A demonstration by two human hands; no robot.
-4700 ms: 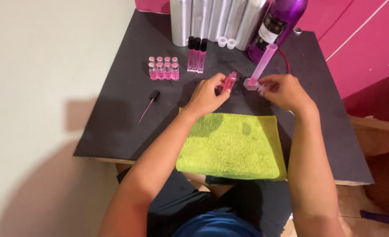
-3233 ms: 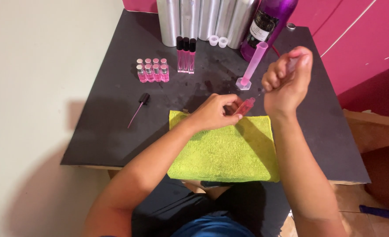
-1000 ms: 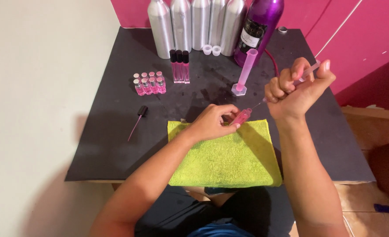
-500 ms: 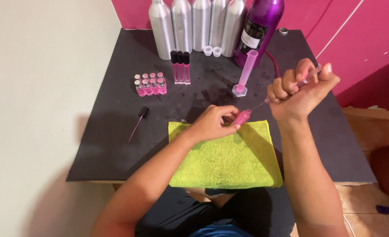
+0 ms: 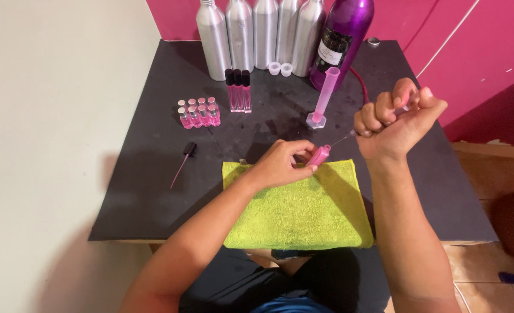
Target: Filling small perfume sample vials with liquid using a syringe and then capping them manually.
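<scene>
A small pink vial (image 5: 319,155) sits tilted between the fingers of the left hand (image 5: 280,165), held just above the far edge of a lime-green towel (image 5: 300,206) that lies on the black table (image 5: 146,191). A thin needle (image 5: 342,139) runs from the vial's upper end up to the right hand (image 5: 393,124), which is raised and curled tight around a syringe; only a bit of the syringe shows between the fingers.

Just beyond the vial stands a slim pink measuring cylinder (image 5: 323,98) on a clear base. Behind it, at the table's back edge, a tall purple bottle (image 5: 344,37) stands beside a row of silver aluminium bottles (image 5: 254,35), with two small white caps (image 5: 280,68) in front of them. To the left stand three tall pink tubes with black caps (image 5: 238,90) and a cluster of small pink vials (image 5: 199,112). Nearer the left edge lies a black-capped applicator wand (image 5: 182,162).
</scene>
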